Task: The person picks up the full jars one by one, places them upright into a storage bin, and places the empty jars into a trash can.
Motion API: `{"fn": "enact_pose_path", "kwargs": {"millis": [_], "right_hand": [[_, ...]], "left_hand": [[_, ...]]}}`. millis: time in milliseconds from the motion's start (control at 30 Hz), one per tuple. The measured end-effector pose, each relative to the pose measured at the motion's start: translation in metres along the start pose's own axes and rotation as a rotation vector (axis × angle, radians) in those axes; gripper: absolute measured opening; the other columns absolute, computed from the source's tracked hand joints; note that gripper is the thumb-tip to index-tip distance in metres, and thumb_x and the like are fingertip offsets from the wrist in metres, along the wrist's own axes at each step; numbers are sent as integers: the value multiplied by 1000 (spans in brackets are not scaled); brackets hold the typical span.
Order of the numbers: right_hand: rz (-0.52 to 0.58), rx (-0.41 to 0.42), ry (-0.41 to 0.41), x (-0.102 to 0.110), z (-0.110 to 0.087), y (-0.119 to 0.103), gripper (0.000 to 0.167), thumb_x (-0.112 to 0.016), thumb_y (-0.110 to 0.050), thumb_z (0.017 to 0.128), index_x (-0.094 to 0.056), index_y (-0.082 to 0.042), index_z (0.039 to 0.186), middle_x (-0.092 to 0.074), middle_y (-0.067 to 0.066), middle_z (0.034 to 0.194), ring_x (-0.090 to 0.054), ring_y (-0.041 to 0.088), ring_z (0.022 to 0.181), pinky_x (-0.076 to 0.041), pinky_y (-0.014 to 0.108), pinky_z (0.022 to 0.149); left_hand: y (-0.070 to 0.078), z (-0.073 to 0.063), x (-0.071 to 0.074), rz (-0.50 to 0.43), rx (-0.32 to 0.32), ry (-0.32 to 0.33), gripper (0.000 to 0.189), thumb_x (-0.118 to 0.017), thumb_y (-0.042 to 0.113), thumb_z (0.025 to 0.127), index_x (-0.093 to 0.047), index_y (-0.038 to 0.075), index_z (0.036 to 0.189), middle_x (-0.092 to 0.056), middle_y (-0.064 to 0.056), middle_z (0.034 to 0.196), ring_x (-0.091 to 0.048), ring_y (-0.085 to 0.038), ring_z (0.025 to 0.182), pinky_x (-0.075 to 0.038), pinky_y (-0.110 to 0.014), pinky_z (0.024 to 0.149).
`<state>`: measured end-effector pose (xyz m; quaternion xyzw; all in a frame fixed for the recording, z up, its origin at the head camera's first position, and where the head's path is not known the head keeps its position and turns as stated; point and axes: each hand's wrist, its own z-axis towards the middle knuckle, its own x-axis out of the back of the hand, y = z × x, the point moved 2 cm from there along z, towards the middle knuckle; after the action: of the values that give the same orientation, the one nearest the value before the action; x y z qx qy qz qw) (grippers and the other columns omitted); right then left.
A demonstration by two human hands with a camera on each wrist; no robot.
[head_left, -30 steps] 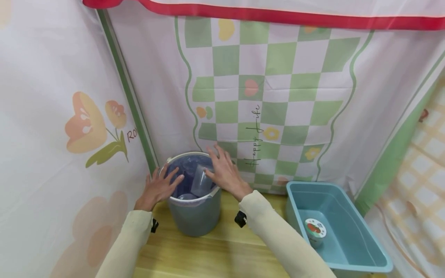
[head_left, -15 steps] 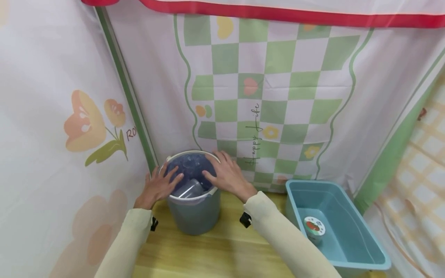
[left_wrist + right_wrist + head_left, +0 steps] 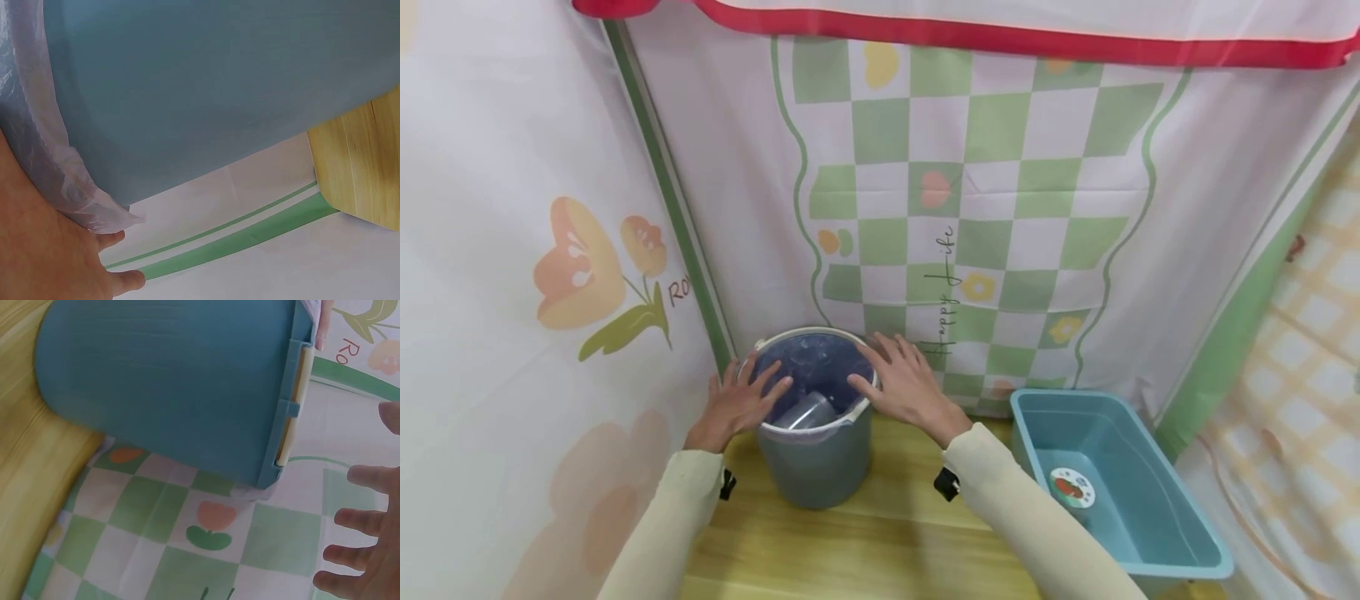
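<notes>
A blue-grey bucket (image 3: 820,471) with a white rim and a clear plastic liner bag (image 3: 44,112) stands on the wooden table. Inside lies a clear plastic cup (image 3: 808,412), tilted on its side. My left hand (image 3: 736,406) rests at the bucket's left rim, fingers spread; in the left wrist view it is beside the bag's folded edge. At the right rim my right hand (image 3: 910,385) hovers with fingers apart and holds nothing. The right wrist view shows that hand's fingers (image 3: 359,522) apart from the bucket wall (image 3: 169,387). The bucket's bottom is hidden.
To the right a blue rectangular basin (image 3: 1120,467) holds a round tub with a printed lid (image 3: 1072,488). Patterned cloth curtains (image 3: 962,175) hang close behind and at both sides. The wooden table (image 3: 880,542) runs along the front.
The clear cup has dropped from beside my right hand into the bucket and lies lower there. My right hand has drawn back to the right; the left hand has stayed at the rim.
</notes>
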<state>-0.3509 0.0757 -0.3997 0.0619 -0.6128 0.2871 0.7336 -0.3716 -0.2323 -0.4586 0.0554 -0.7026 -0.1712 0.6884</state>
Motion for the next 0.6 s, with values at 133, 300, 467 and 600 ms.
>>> {"fn": "enact_pose_path", "kwargs": {"millis": [133, 300, 467, 600], "right_hand": [[6, -13, -3, -1, -6, 6, 73, -46, -63, 111, -39, -22, 171, -29, 17, 179, -22, 51, 165, -19, 69, 133], [-9, -29, -7, -4, -11, 15, 75, -46, -64, 111, -39, -20, 171, -28, 18, 179, -21, 50, 166, -19, 69, 133], [-14, -40, 8, -5, -17, 22, 74, -47, -63, 111, -40, -19, 171, -30, 19, 178, -22, 50, 166, -21, 71, 132], [1, -57, 3, -6, -23, 29, 72, -47, -61, 112, -40, -20, 171, -28, 16, 180, -23, 50, 165, -20, 71, 132]], "left_hand": [[-1, 0, 1, 4, -1, 10, 82, -21, 74, 111, -28, 23, 175, -4, -20, 184, -4, -58, 166, -2, -84, 126], [-3, -1, 1, -8, -3, 15, 82, -21, 74, 111, -26, 24, 175, -2, -20, 184, -1, -58, 166, 1, -84, 126], [-2, -2, 1, -16, -10, 33, 82, -21, 74, 111, -24, 25, 176, -2, -20, 184, -1, -58, 166, 2, -83, 126], [-1, -2, 1, -12, -17, 45, 81, -21, 74, 111, -23, 25, 176, -2, -19, 184, -1, -58, 166, 2, -84, 125]]}}
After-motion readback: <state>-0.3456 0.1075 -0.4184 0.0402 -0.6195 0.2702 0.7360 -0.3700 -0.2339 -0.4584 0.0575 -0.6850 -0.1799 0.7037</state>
